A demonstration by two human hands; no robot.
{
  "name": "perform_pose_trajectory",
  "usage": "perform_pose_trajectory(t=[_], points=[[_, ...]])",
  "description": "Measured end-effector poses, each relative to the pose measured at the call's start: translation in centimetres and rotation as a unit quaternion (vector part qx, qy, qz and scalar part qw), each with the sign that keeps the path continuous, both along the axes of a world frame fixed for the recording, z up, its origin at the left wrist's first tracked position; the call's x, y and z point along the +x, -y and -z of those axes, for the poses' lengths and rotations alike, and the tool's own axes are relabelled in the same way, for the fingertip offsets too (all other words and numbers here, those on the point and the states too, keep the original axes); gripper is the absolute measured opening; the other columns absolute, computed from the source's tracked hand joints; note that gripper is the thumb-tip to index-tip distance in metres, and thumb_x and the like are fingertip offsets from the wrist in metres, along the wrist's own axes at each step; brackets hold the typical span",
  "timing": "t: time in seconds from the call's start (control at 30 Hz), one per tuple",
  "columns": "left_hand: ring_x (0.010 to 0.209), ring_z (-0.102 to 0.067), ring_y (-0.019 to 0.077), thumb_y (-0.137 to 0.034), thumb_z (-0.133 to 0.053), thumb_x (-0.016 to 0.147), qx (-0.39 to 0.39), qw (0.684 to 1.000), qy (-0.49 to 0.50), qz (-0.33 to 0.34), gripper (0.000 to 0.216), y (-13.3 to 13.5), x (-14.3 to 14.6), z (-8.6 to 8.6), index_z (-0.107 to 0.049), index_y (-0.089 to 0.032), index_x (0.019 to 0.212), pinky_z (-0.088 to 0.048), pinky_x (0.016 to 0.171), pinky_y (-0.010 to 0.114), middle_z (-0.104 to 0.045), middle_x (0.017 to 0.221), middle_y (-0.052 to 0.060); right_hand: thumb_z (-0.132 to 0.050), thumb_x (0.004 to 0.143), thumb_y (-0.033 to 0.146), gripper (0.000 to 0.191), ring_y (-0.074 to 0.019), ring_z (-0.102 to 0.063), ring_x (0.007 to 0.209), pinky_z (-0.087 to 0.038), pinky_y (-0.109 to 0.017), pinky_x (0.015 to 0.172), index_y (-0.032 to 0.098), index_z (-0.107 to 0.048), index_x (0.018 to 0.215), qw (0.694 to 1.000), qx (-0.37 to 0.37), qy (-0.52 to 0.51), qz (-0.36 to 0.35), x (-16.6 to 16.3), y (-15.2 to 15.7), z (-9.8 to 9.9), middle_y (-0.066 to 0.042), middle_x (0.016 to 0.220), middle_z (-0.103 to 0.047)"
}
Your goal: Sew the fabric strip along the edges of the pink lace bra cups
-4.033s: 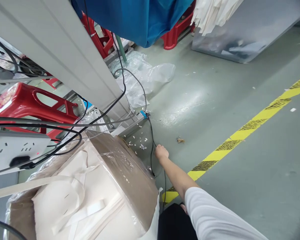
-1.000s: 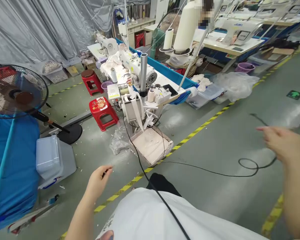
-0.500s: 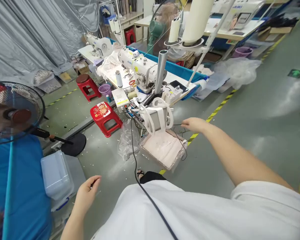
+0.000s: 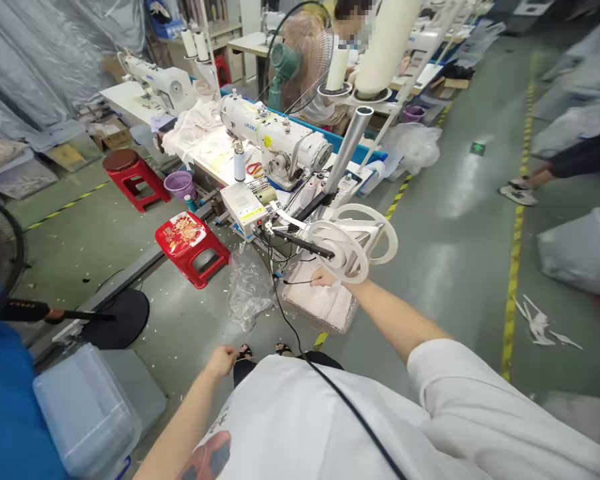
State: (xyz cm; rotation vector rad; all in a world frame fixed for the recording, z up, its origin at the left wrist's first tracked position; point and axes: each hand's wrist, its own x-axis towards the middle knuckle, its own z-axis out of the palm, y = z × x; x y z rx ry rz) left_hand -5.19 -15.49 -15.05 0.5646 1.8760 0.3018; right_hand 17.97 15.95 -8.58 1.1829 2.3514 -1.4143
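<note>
Two hands show, both ours. Our right hand (image 4: 323, 277) is stretched out to the top edge of the carton (image 4: 325, 312) of cream webbing, which sits on the floor (image 4: 430, 267) under the white reel (image 4: 353, 248), just off the end of the worktop (image 4: 207, 170) that carries the sewing machine (image 4: 275, 137). Its fingers curl down against the webbing, and a thin black cable (image 4: 293, 282) meets them from the left; we cannot tell whether they pinch it or only lie against it. Our left hand (image 4: 222, 361) hangs by our hip, curled together with nothing seen in it, well apart from the carton.

The thin black cable, we judge, is light and limp. It is likely to sag and to snag on the reel's frame, so it is best pinched close to the fingers, where it lies free. It runs about level, its length pointing left toward the clear plastic bag (image 4: 250, 293); beyond that it is lost among other leads. The webbing looks soft and loose and the film around the carton slick, so the carton's stiff rim seems the surer hold
</note>
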Motion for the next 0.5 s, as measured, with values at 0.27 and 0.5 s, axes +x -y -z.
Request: perform_pose_trajectory(t=[0.27, 0.5], points=[[0.095, -0.058, 0.0214, -0.033, -0.067, 0.073, 0.123, 0.957, 0.068, 0.255, 0.04, -8.8, 2.8, 2.6, -0.057, -0.017, 0.109, -0.042, 0.086, 0.035, -0.064, 0.092, 0.005, -0.053, 0.087, 0.032, 0.023, -0.0171, -0.058, 0.088, -0.049, -0.036, 0.077, 0.014, -0.059, 0.099, 0.973, 0.006, 0.212, -0.089, -2.9, 2.5, -0.6, -0.005, 0.101, -0.06], [0.095, -0.056, 0.0183, -0.032, -0.049, 0.087, 0.2, 0.947, 0.04, 0.247, 0.028, -16.4, 3.6, 0.4, -0.056, -0.015, 0.109, -0.042, 0.088, 0.037, -0.061, 0.098, 0.007, -0.052, 0.088, 0.033, 0.027, -0.0179, -0.058, 0.091, -0.05, -0.037, 0.078, 0.015, -0.056, 0.107, 0.977, 0.021, 0.201, -0.074, -3.3, 2.3, -1.2, -0.006, 0.108, -0.058]])
